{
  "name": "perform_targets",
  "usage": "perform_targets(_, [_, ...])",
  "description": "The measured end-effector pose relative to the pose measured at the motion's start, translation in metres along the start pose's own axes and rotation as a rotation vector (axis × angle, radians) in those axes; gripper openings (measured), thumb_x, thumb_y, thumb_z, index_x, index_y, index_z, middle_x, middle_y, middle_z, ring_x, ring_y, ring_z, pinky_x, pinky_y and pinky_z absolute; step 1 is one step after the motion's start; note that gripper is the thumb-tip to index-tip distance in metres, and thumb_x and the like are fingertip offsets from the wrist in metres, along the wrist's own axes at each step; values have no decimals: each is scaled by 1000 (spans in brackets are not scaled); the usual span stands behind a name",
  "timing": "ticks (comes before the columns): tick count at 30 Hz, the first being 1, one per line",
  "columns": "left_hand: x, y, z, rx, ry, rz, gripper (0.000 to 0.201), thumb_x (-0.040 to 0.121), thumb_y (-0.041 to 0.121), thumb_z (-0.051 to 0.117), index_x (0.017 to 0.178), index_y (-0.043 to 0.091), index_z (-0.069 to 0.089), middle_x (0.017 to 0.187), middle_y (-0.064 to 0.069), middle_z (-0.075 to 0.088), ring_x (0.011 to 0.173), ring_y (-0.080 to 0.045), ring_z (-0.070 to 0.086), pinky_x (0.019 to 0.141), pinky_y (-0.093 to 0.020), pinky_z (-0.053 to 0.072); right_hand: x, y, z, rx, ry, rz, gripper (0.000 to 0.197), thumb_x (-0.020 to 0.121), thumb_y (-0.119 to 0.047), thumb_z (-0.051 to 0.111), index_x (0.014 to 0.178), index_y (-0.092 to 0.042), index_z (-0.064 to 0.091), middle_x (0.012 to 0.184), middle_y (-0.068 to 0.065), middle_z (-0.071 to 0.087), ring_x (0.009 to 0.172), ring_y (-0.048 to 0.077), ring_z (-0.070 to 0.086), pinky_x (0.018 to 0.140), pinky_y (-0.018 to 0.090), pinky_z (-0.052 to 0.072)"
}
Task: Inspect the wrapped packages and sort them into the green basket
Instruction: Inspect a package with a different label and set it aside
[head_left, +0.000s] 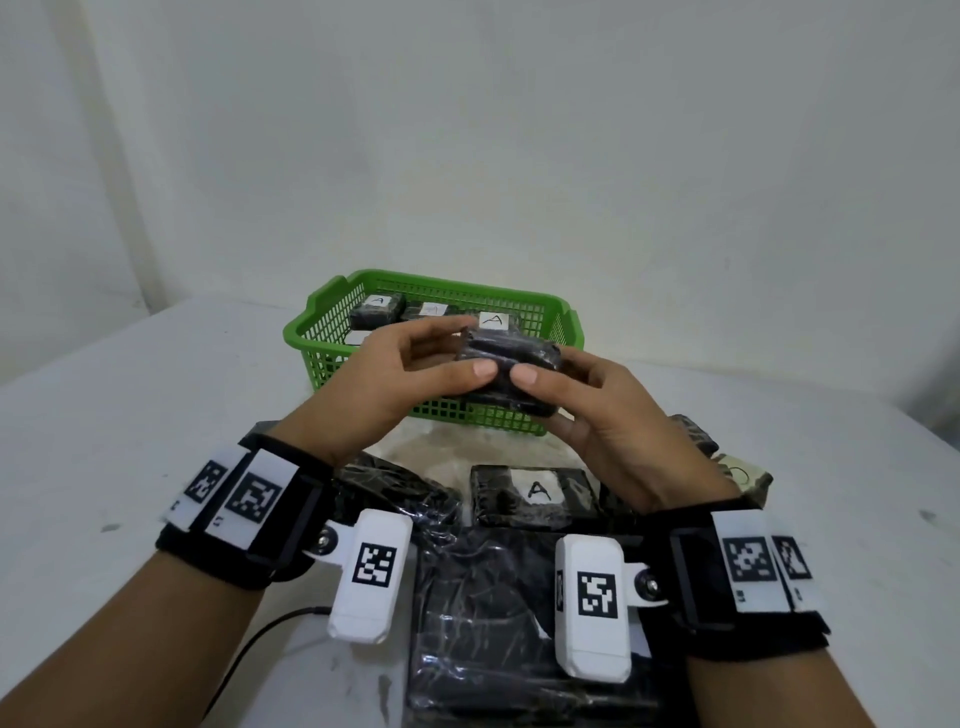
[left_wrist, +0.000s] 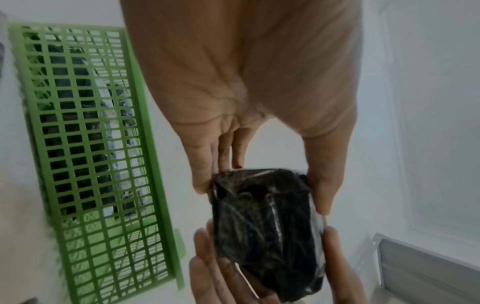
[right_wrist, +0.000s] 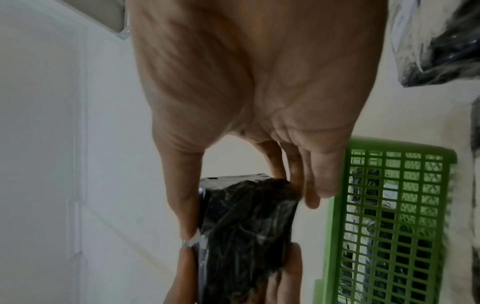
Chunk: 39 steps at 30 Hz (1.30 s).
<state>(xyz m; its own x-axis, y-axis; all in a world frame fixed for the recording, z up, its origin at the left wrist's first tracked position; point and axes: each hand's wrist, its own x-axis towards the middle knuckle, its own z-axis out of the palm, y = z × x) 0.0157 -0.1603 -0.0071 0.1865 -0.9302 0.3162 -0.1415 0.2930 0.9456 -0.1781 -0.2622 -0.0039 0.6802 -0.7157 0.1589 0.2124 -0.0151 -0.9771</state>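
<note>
Looks like a bare makeshift sorting setup in some plain room: scuffed white table, blank white wall at 12 o'clock.

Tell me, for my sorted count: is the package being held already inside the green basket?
Out. Both hands hold the package in the air, in front of the green basket.

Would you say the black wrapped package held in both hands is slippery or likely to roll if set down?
Probably somewhat slippery: the black wrapped package is covered in glossy, wrinkled film. It looks blocky with flat faces, so rolling seems unlikely. The left hand and right hand pinch it without visible sagging, suggesting fairly firm contents.
</note>
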Motion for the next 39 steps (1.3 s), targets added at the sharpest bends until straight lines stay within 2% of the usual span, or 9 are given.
perform_targets(4, [-2, 2, -4, -25, -46, 15, 100, 64, 44, 92, 149, 15, 48, 141, 1, 65, 134, -17, 59, 113, -42, 44, 1, 3, -4, -123, 8, -71, 90, 57, -30, 96, 138, -8, 62, 132, 7, 72, 126, 22, 68, 114, 45, 48])
perform_targets(8, [-2, 3, -6, -4, -24, 73, 84, 67, 27, 85, 144, 14, 53, 135, 3, 69, 130, -14, 62, 100, -24, 53, -2, 2, -3, -113, -48, -82, 93, 59, -25, 93, 143, -9, 57, 135, 5, 71, 128, 20, 66, 116, 46, 46])
perform_targets(12, [-3, 2, -8, -9, -70, 69, 85, 71, 21, 84, 148, 14, 48, 141, 3, 65, 133, -12, 59, 102, -23, 52, -2, 1, -4, -100, -34, -88, 97, 57, -22, 93, 145, -8, 55, 136, 5, 70, 128, 19, 66, 115, 45, 47])
perform_targets(18, [1, -2, 2, -2, 145, 167, 88, 59, 25, 93, 137, 11, 54, 133, -2, 68, 128, -15, 63, 105, -38, 54, -6, -5, 2, 52, -52, 44, 75, 75, -16, 90, 142, -4, 57, 136, 15, 69, 123, 33, 69, 102, 41, 58])
perform_targets(22, [2, -6, 8, 32, 173, 150, 95, 51, 29, 96, 134, 15, 52, 131, -1, 68, 126, -13, 64, 101, -40, 56, -8, -10, 8, 165, 13, 84, 71, 77, -25, 77, 137, 6, 56, 120, 22, 75, 100, 36, 77, 78, 37, 66])
perform_targets(28, [2, 4, 12, -10, 224, 65, 47, 88, 34, 78, 128, 16, 63, 124, -2, 71, 109, -14, 73, 83, -24, 60, -4, -11, 3, 125, 64, 95, 26, 96, -3, 64, 121, -1, 69, 111, 19, 74, 88, 28, 74, 73, 38, 66])
perform_targets(31, [6, 2, 7, 2, 278, 11, 31, 96, 14, 68, 127, 12, 68, 117, -3, 77, 108, -20, 74, 86, -29, 62, 2, -16, 12, 76, 84, 127, 28, 97, -7, 65, 125, -3, 69, 118, 23, 74, 87, 30, 73, 73, 36, 64])
perform_targets(36, [12, 5, -3, -55, 363, -5, 28, 94, 13, 71, 122, 15, 70, 116, -4, 76, 103, -16, 75, 79, -24, 61, 22, -28, 27, 6, 123, 199, 42, 94, -20, 75, 131, -3, 64, 123, 19, 74, 91, 34, 76, 88, 45, 64])
perform_targets(39, [18, 14, -17, -42, 366, -29, 29, 92, 13, 73, 121, 11, 69, 110, -5, 77, 100, -19, 76, 78, -27, 62, 36, -36, 35, 15, 126, 216, 38, 97, -14, 72, 130, 3, 64, 116, 18, 76, 85, 32, 76, 77, 41, 66])
